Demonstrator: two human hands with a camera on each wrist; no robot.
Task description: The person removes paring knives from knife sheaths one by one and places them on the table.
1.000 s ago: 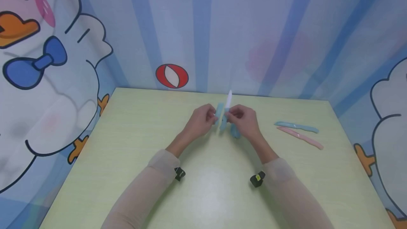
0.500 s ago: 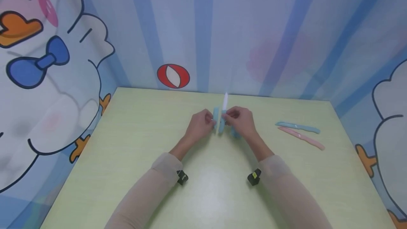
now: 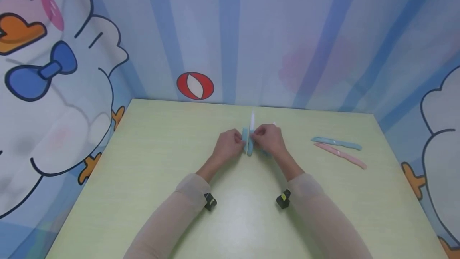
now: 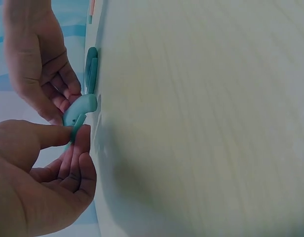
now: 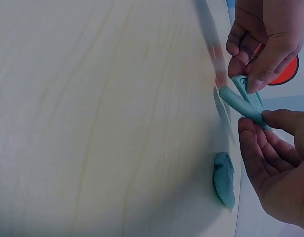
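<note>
In the head view my left hand (image 3: 229, 145) pinches a narrow light-blue sheath (image 3: 244, 134) between thumb and fingers. Right beside it, my right hand (image 3: 270, 139) pinches the light-blue handle of a small knife (image 3: 250, 148), its white blade pointing to the far edge. Sheath and handle stand close together, nearly parallel; in the right wrist view the knife handle (image 5: 241, 106) seems to cross in front of the slotted sheath (image 5: 253, 94), and contact is hard to tell. Another teal-handled piece (image 5: 224, 182) lies on the table beneath my right hand, mostly hidden in the head view.
To the right on the pale table (image 3: 237, 219) lie a blue sheathed knife (image 3: 337, 143) and a pink one (image 3: 340, 156), side by side. A cartoon-printed cloth (image 3: 266, 43) rises behind the table's far edge.
Both hands have come slightly nearer to me and closer together, carrying the sheath and the knife. The gap between the two pieces has narrowed. The knives at the right stay put.
</note>
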